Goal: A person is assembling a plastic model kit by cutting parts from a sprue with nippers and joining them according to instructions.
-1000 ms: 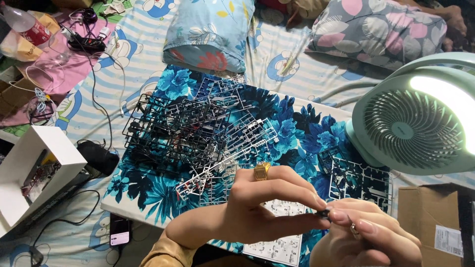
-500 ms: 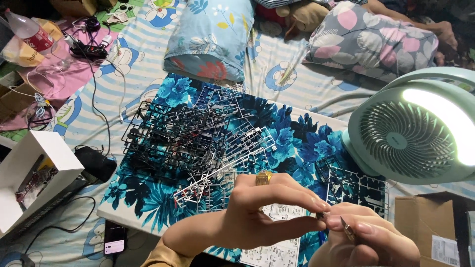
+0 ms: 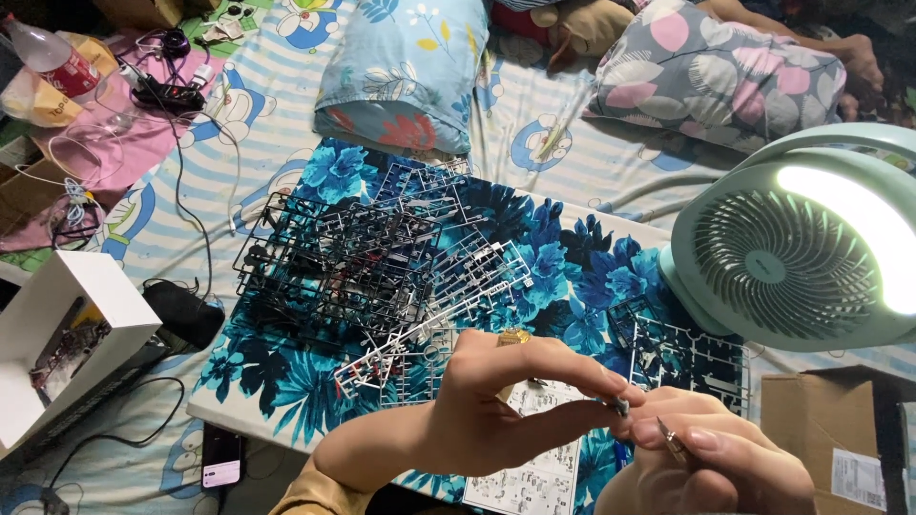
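Head view: 2 hands, left grip [image 3: 515,401] pinching 1 small part [image 3: 621,406], right grip [image 3: 706,458] pinching 1 tool [image 3: 671,439].

A green fan [image 3: 778,262] stands at the right edge of the blue floral board [image 3: 572,277]. Beyond the board lie a blue pillow [image 3: 401,67] and a grey spotted pillow [image 3: 716,81]. Left of the board sit a white box [image 3: 67,334] and a black pouch [image 3: 181,313]; a phone [image 3: 221,456] lies below its near-left corner.

Striped cartoon bedsheet [image 3: 258,143], floral pillows [image 3: 405,67], blue-flowered board [image 3: 572,257], lit mint-green fan [image 3: 792,257].
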